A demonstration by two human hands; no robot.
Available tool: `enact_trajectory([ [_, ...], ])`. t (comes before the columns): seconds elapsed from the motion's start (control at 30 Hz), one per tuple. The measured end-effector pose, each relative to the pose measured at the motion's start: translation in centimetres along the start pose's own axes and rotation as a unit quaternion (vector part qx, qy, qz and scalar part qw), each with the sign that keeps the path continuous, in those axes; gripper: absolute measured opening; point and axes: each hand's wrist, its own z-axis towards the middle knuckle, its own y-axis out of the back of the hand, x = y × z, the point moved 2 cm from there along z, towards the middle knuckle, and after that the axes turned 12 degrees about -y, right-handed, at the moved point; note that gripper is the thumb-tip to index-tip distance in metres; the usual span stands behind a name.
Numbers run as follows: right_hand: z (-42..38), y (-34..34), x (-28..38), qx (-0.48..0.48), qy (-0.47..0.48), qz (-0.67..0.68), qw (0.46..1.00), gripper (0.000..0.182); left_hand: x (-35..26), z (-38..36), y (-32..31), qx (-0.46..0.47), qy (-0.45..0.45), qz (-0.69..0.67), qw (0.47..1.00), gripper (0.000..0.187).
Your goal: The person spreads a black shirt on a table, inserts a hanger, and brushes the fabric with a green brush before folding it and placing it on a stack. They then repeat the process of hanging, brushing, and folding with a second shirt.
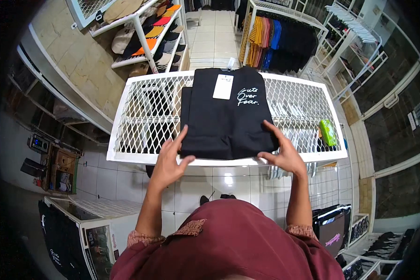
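Note:
A folded black shirt (219, 119) lies on the white mesh-topped table (140, 116). White lettering reading "Guts Over Fear." (248, 96) is on its right upper part, and a white hang tag (223, 87) rests near the collar. My left hand (169, 162) is at the shirt's lower left corner, fingers apart, with its index fingertip along the side edge. At the lower right corner, my right hand (284, 156) has its index finger on the fabric and its thumb by the front fold. Neither hand is closed around the cloth.
A bright green packet (328, 132) sits at the table's right end. Shelves of caps (156, 32) stand back left. Clothes hang on a rack (280, 39) behind, with white hangers (352, 23) farther right. A display case (95, 233) is at lower left.

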Motion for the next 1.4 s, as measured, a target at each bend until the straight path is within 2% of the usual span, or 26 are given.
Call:
enact_trajectory([
  [0.07,2.5,1.3,1.0,0.019,0.051,0.117,0.992,0.092,-0.3,2.7,1.6,-0.036,0.074,-0.145,0.986,0.086],
  [0.1,4.0,2.3,2.4,0.032,-0.014,0.221,0.975,0.087,0.3,4.8,2.1,-0.104,0.037,-0.173,0.979,0.08],
  [0.13,5.8,3.0,3.7,-0.01,0.009,0.282,0.959,0.081,1.2,7.3,3.0,-0.146,0.01,-0.129,0.981,0.072],
  [0.17,8.1,3.5,4.2,-0.077,0.011,0.268,0.96,0.073,0.4,10.1,3.1,-0.208,0.004,-0.295,0.933,0.063],
  [0.2,11.1,3.2,3.8,-0.108,0.047,0.336,0.934,0.069,2.9,12.4,2.8,-0.229,-0.004,-0.282,0.932,0.06],
  [0.23,14.0,3.0,2.2,-0.171,0.013,0.269,0.948,0.073,4.8,14.5,1.8,-0.249,-0.008,-0.294,0.923,0.062],
  [0.27,16.1,2.1,0.3,-0.169,0.013,0.267,0.949,0.073,9.1,15.7,0.4,-0.2,0.048,-0.219,0.954,0.067],
  [0.33,18.5,0.3,-3.5,-0.263,-0.078,0.073,0.959,0.081,14.1,15.6,-3.4,-0.144,0.148,-0.145,0.968,0.073],
  [0.4,15.4,-1.0,-5.4,-0.316,-0.05,0.076,0.944,0.083,13.7,12.3,-5.5,-0.205,0.123,-0.173,0.956,0.075],
  [0.47,10.5,-1.0,-5.8,-0.258,-0.164,0.111,0.946,0.064,7.2,8.5,-2.8,-0.196,0.146,-0.168,0.955,0.074],
  [0.5,9.6,-0.9,-6.6,-0.258,-0.163,0.111,0.946,0.064,5.6,7.4,-2.0,-0.177,0.161,-0.143,0.961,0.069],
  [0.53,8.7,-1.0,-7.3,-0.208,-0.134,0.133,0.96,0.054,4.8,6.6,-1.8,-0.154,0.177,-0.118,0.965,0.064],
  [0.6,7.8,-1.5,-7.3,-0.158,-0.111,0.156,0.969,0.045,6.9,6.3,-2.7,-0.155,0.124,0.011,0.98,0.04],
  [0.67,8.7,-0.8,-3.7,-0.248,-0.046,0.142,0.957,0.038,6.0,8.3,-1.5,-0.107,0.169,-0.007,0.98,0.041],
  [0.7,9.8,-0.2,-2.7,-0.305,-0.021,0.071,0.949,0.036,7.1,9.3,-2.1,-0.183,0.099,0.015,0.978,0.043],
  [0.8,13.3,1.6,1.0,-0.4,0.024,-0.022,0.916,0.033,5.5,14.0,-0.1,-0.235,0.037,0.066,0.969,0.045],
  [0.87,12.4,2.9,5.0,-0.42,0.003,0.0,0.907,0.031,1.0,15.8,3.0,-0.217,0.093,0.048,0.971,0.042],
  [0.93,10.4,4.2,7.3,-0.449,0.021,0.008,0.894,0.032,-0.8,15.7,4.6,-0.32,-0.018,0.04,0.946,0.034],
  [1.03,7.1,4.7,5.2,-0.327,-0.05,0.05,0.942,0.043,-1.8,11.9,5.8,-0.23,0.017,-0.073,0.97,0.04],
  [1.1,5.6,2.9,1.2,-0.241,-0.091,0.055,0.965,0.049,0.8,8.2,4.0,-0.087,0.173,-0.067,0.979,0.053],
  [1.13,4.8,1.8,-0.4,-0.187,-0.114,0.058,0.974,0.052,3.5,6.3,1.6,-0.081,0.168,-0.107,0.977,0.056],
  [1.2,2.8,-0.8,-0.9,-0.188,-0.16,0.036,0.968,0.051,5.2,3.6,-1.6,-0.043,0.207,-0.136,0.968,0.051],
  [1.27,3.1,-3.2,-4.9,-0.163,-0.129,0.1,0.973,0.05,3.3,3.0,-2.2,-0.008,0.252,-0.141,0.957,0.047],
  [1.3,2.5,-2.9,-3.3,-0.166,-0.159,0.043,0.972,0.045,2.6,3.2,-1.9,0.011,0.256,-0.093,0.962,0.043],
  [1.33,1.9,-2.9,-2.4,-0.164,-0.16,0.041,0.972,0.045,2.7,2.8,-2.3,0.011,0.258,-0.094,0.961,0.043],
  [1.4,0.4,-3.1,-1.7,-0.167,-0.113,0.125,0.971,0.04,2.9,1.4,-3.2,-0.077,0.19,-0.232,0.951,0.028],
])
